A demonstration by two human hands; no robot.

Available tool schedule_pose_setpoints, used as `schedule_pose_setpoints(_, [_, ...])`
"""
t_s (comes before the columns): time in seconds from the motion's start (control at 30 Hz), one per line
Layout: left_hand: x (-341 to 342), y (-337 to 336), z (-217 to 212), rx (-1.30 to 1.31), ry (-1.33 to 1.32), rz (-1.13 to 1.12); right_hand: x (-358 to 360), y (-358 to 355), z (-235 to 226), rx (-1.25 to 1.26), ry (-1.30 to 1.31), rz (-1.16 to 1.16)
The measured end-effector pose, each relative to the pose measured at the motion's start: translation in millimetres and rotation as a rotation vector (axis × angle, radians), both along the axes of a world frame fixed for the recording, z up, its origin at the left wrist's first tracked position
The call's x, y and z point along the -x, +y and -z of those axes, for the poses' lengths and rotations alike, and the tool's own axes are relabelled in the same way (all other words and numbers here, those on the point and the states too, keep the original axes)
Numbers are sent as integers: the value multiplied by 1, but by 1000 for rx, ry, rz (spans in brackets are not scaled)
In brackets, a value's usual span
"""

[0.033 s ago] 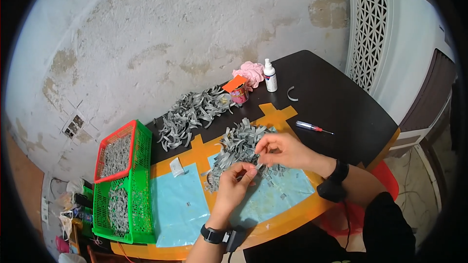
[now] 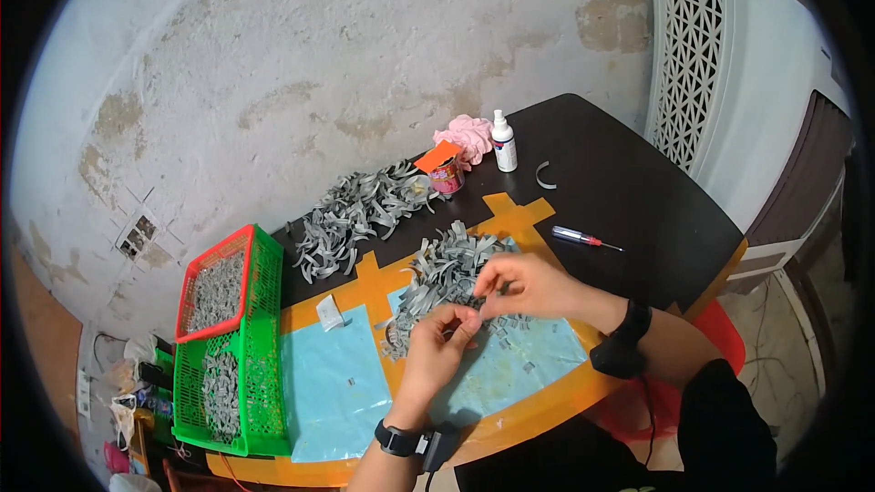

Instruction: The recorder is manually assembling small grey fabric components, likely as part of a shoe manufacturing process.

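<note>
Over the near edge of a pile of grey curved strips (image 2: pixel 447 260), my two hands meet fingertip to fingertip. Thumb and index finger of my left hand (image 2: pixel 439 343) are pinched together. My right hand (image 2: pixel 524 284), just to the right and slightly higher, also has its thumb and forefinger closed in a pinch. Whatever sits between the fingertips is too small and covered to make out. Small grey pieces (image 2: pixel 506 339) lie scattered on the blue sheet (image 2: pixel 538 360) beneath my hands.
Left stand a green basket (image 2: pixel 266 374) and a red-rimmed tray (image 2: pixel 248 287) of grey bits. Behind lie more grey strips (image 2: pixel 351 219), a tin (image 2: pixel 447 179), pink cloth (image 2: pixel 468 138) and a white spray bottle (image 2: pixel 504 144). A screwdriver (image 2: pixel 583 237) rests on the right.
My right hand's fingers have shifted slightly left and down, closer to my left fingertips. My left hand stays in place.
</note>
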State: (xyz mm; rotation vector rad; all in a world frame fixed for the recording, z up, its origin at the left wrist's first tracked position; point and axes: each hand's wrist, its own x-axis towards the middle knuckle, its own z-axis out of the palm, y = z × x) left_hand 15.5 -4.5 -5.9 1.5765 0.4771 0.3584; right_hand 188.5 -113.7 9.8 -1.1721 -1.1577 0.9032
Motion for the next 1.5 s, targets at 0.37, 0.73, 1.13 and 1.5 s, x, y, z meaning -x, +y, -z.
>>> schedule_pose_setpoints(0.37, [-3,-4,-10,299,-224,-122,-8,3,9,159,-125,-50])
schedule_pose_setpoints(0.73, [0,1,-4,595,-314,-149,5,0,0,68,132,-139])
schedule_pose_setpoints(1.13, [-1,-7,-14,215,-360,-118,5,-5,-11,103,259,-126])
schedule_pose_setpoints(1.5, [-1,-10,-12,190,-435,-99,0,-6,-11,183,430,-272])
